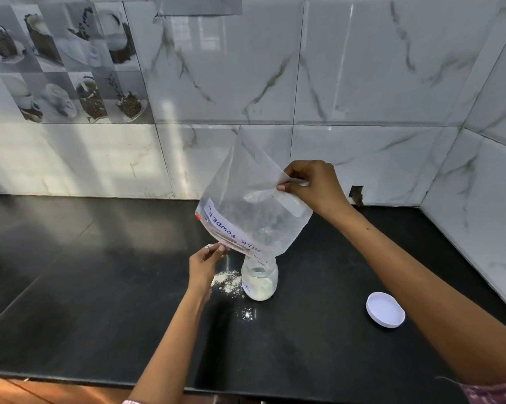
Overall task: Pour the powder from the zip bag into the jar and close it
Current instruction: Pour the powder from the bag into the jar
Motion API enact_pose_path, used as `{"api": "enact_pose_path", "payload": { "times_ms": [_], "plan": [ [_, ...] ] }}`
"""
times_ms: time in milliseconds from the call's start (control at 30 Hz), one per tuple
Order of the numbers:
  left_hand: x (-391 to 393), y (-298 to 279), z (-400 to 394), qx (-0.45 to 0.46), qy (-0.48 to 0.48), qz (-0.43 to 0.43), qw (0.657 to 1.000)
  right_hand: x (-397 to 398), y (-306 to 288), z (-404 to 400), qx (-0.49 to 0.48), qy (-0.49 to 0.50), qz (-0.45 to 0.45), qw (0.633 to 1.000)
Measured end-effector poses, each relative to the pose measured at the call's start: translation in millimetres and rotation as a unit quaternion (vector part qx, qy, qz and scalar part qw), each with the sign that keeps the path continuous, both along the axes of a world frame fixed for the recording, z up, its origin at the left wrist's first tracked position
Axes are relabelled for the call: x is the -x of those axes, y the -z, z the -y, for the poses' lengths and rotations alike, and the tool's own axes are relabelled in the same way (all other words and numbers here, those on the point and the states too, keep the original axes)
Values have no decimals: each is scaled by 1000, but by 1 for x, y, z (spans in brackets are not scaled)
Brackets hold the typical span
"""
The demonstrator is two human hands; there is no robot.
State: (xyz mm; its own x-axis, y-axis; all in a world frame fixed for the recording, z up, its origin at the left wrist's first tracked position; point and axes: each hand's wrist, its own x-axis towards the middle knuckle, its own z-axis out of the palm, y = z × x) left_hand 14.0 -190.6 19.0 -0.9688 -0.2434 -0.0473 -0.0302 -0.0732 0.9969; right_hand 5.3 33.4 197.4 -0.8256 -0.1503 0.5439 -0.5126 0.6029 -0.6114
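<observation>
With the right hand [313, 185] pinching the upturned zip bag [251, 205] and the left hand [206, 265] gripping its mouth, I'd funnel it tighter over the jar [259, 282], since spilled powder [227, 282] already dusts the worktop [100, 272].

Black countertop [100, 287] carries open jar [259, 282]; spilled powder [227, 282] beside it; white lid [385, 309], apparently upturned, apart.
</observation>
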Motion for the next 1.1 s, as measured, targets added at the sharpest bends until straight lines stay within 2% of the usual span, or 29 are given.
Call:
{"api": "enact_pose_path", "payload": {
  "times_ms": [200, 433, 567, 933, 1100],
  "plan": [
    [2, 5, -1, -21, -23, -3, 1000, -1, 5, 6, -32, -11, -4, 999],
    [5, 10, 0, -27, -46, -9, 999, 3, 2, -3, 32, 9, -25, 999],
    [5, 11, 1, -32, -33, -12, 999, 5, 11, -4, -5, 11, -11, 1000],
    [3, 2, -3, -53, -35, -19, 998, 7, 18, -20, 66, 59, -25, 996],
    [6, -12, -5, -44, 7, -31, 999, 12, 26, -48, 144, 153, 4, 978]
  ]
}}
